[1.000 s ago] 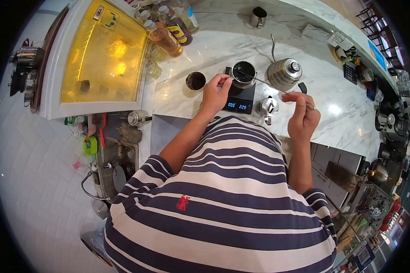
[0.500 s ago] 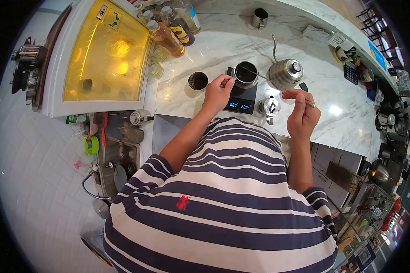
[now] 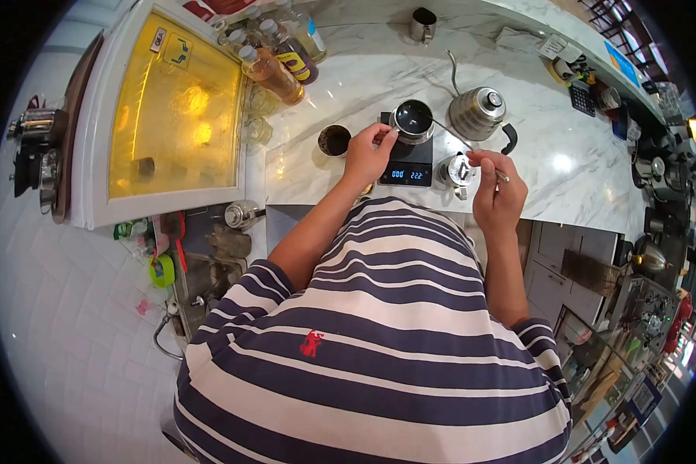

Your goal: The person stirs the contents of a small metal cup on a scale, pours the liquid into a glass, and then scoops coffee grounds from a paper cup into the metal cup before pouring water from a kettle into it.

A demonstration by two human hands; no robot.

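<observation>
A metal cup with dark contents is supported on a black digital scale, its near-left rim pinched by the fingers of the left hand, the nearer of the two. A long-handled spoon is gripped in the fingers of the right hand; from them its long axis is angled forward and left across the cup's rim, the far end hidden inside. A gooseneck kettle is seen ahead of the right fingers and a small metal pot just to their left. On the marble worktop, a tumbler of dark grounds is placed just left of the left fingers.
</observation>
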